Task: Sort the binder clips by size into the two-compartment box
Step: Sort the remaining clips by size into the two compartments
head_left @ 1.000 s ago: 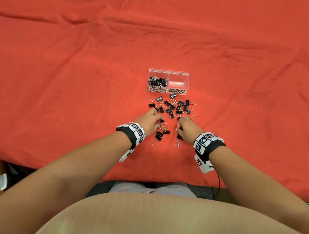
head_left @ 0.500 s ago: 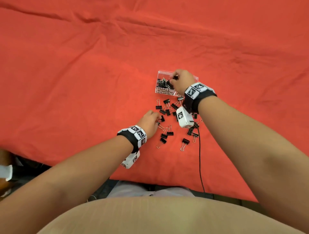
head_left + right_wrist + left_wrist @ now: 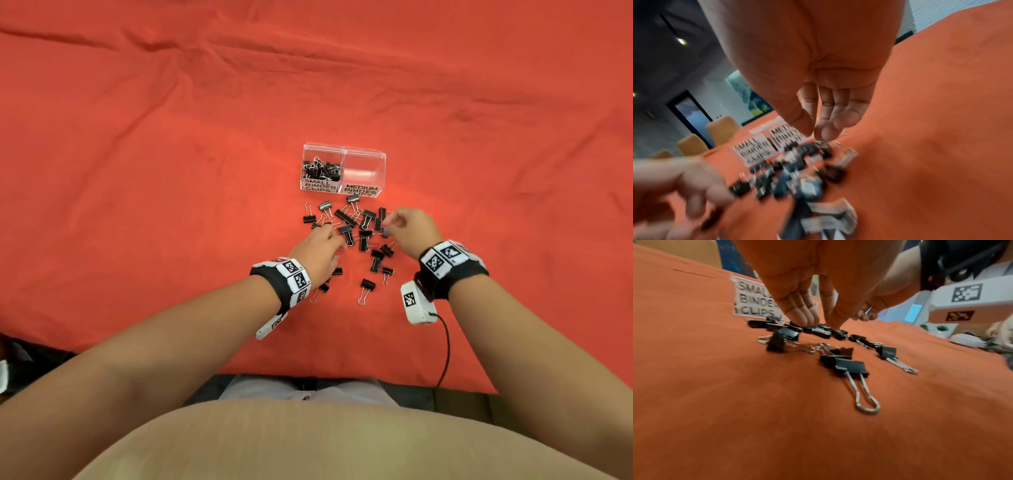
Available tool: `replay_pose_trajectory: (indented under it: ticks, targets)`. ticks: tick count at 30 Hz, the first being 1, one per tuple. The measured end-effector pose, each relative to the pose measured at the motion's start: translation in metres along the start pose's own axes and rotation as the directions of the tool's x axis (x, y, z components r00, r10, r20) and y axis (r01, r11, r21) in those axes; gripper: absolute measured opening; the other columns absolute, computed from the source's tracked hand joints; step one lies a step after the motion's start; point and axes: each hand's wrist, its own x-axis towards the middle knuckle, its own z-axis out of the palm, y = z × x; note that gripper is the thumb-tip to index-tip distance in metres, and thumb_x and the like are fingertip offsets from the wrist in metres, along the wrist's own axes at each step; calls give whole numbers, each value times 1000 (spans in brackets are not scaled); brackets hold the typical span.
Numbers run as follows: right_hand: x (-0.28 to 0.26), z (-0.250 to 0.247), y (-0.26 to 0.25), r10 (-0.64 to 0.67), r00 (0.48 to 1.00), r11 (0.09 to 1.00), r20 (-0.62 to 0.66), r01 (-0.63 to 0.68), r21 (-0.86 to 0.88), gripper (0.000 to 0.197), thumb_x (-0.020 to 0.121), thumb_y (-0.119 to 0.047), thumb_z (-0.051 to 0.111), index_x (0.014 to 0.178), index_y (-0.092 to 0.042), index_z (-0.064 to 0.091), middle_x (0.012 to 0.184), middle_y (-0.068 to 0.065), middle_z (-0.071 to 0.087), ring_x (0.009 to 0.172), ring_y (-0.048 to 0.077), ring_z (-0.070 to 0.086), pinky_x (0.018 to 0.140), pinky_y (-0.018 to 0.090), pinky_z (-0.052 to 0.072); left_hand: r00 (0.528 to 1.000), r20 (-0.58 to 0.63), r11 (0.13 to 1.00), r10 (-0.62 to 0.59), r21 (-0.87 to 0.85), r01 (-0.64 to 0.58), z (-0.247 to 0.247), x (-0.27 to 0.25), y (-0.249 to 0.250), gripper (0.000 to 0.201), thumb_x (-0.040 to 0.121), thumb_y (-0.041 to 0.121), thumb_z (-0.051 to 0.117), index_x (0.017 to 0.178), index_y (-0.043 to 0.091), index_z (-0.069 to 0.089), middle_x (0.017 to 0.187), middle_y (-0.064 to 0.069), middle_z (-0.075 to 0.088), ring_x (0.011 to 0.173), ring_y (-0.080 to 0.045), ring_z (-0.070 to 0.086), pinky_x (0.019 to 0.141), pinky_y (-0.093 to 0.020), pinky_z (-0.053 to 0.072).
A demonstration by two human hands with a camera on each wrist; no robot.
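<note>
Down on the red cloth (image 3: 171,171) sits a clear two-compartment box (image 3: 383,164), its front labels reading "SMALL BINDER CLIPS" on the left half and "MEDIUM BINDER CLIPS" on the right. The left compartment (image 3: 322,169) holds a heap of small black clips; the right compartment (image 3: 363,169) looks bare through its wall. Just in front of the box lies a loose scatter of black binder clips (image 3: 356,226) with wire handles, some overlapping, spreading back toward the person.

Reaching into the left side of that scatter, the left hand (image 3: 317,251) has its fingers (image 3: 803,316) stretched downward and close together, tips touching the clips; it grips nothing that shows. In the left wrist view one larger clip (image 3: 852,368) lies apart from the pile, nearest the camera, handles pointing toward the lens.

Over the right side of the scatter, the right hand (image 3: 412,229) hovers with thumb and fingertips (image 3: 828,131) drawn together just above a clip; the right wrist view is blurred, so whether they pinch anything I cannot tell.

Both wrists wear black bands with checkered tags, and a white camera unit (image 3: 416,303) hangs under the right wrist, a black cable (image 3: 445,349) trailing to the table edge. Orange chairs (image 3: 721,128) stand beyond the table.
</note>
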Motion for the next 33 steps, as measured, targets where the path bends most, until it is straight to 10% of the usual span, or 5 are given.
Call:
replay_pose_trajectory:
  ticks: [10,17,20,26,33]
  targets:
    - [-42,49,37,63,997,998,52,-64,4,28,73,-30,75,79,-20,50,65,-7,47,59,14,48,54,28,37,995,96,998,-21,57,16,8,3,7,31,80,20,63,107,15,50,112,-4,41,108,-22,45,81,-39,51]
    - [-30,28,44,122,989,986,-82,-111,127,10,82,-16,66,83,-16,56,67,-8,48,73,17,51,69,27,39,999,39,990,7,138,-12,7,15,13,47,83,4,54,130,8,47,124,-8,42,117,-25,40,90,-41,49]
    - [-25,28,39,95,993,992,-76,-87,95,10,82,-14,64,83,-18,55,67,-8,47,74,18,52,68,27,38,999,43,986,12,163,-19,7,15,8,32,83,1,52,114,6,52,116,-8,43,106,-27,47,79,-44,53]
    - [-19,51,13,-83,997,995,-2,83,-55,23,80,-29,69,96,-17,59,92,-4,47,82,13,46,74,30,43,999,25,992,-34,124,31,7,14,3,18,86,11,62,99,9,50,109,-7,41,77,-25,52,70,-43,54]
    - [-25,63,8,-144,989,981,38,148,-124,20,82,-17,61,102,-14,58,99,1,52,92,17,50,82,35,48,995,-61,992,-74,-106,67,0,17,-2,13,87,6,51,98,6,56,107,-10,49,83,-27,56,80,-40,50]
